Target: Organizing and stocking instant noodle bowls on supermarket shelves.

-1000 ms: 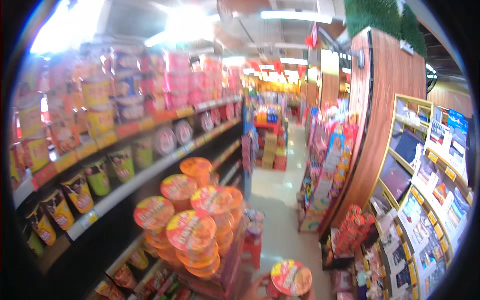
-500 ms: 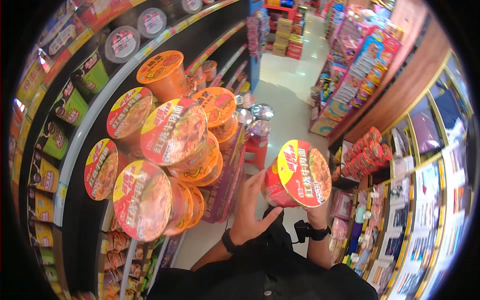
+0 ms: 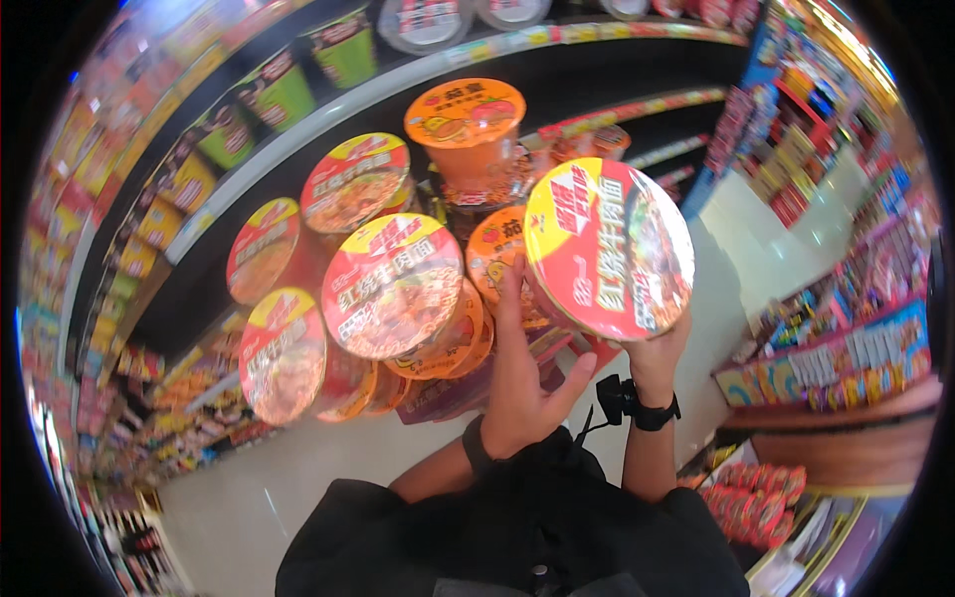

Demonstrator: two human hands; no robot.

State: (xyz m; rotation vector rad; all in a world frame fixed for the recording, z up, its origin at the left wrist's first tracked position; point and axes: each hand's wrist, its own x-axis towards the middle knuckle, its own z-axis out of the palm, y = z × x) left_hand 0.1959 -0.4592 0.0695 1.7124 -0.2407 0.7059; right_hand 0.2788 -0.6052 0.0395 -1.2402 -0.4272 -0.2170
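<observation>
Right of the frame's centre, lid tilted toward the camera: a red-and-yellow noodle tub [image 3: 609, 249], held from its lower right by the right hand [image 3: 657, 358], with fingers mostly hidden behind it. Just left of the tub: the left hand [image 3: 532, 398], fingers pointing up, thumb spread wide; impossible to tell if touching. Left of centre: stacked red-lidded tubs [image 3: 393, 286]. At upper middle: an orange tub [image 3: 465, 114].

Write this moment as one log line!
right hand: holding red-and-yellow-lidded instant-noodle cup; left hand: open beside it; nearby: stacked instant-noodle cups
</observation>
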